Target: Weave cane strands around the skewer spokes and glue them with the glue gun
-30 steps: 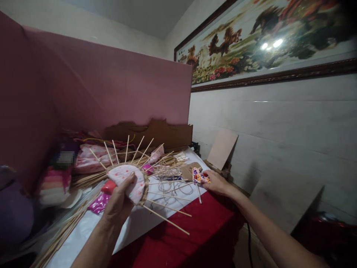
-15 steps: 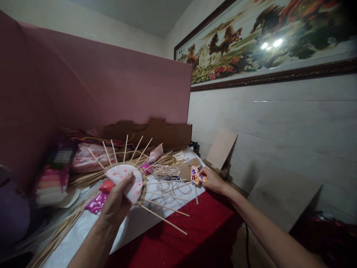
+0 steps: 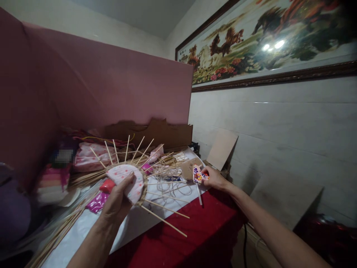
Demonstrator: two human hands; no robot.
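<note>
My left hand (image 3: pixel 115 203) grips a round woven base (image 3: pixel 131 182) covered in pink dotted cloth, thumb pressed on the cloth. Thin wooden spokes (image 3: pixel 163 221) stick out from its rim all around. It is held tilted above the white table top (image 3: pixel 134 223). My right hand (image 3: pixel 213 178) is closed on a small glue gun (image 3: pixel 198 175) wrapped in flowery print, its thin nozzle pointing down near the table's right edge. The two hands are apart, about a forearm's width.
Loose reed sticks (image 3: pixel 83 178) and coiled cord (image 3: pixel 174 185) lie on the table. Pink cloth bundles (image 3: pixel 86 158) and a cardboard piece (image 3: pixel 156 132) sit behind, against a pink partition (image 3: pixel 111 85). A red cloth (image 3: pixel 195 230) hangs off the front. Boards (image 3: pixel 221 149) lean on the right wall.
My right hand with the glue gun shifted slightly left, then back right and a little up. The left hand and woven base have barely moved.
</note>
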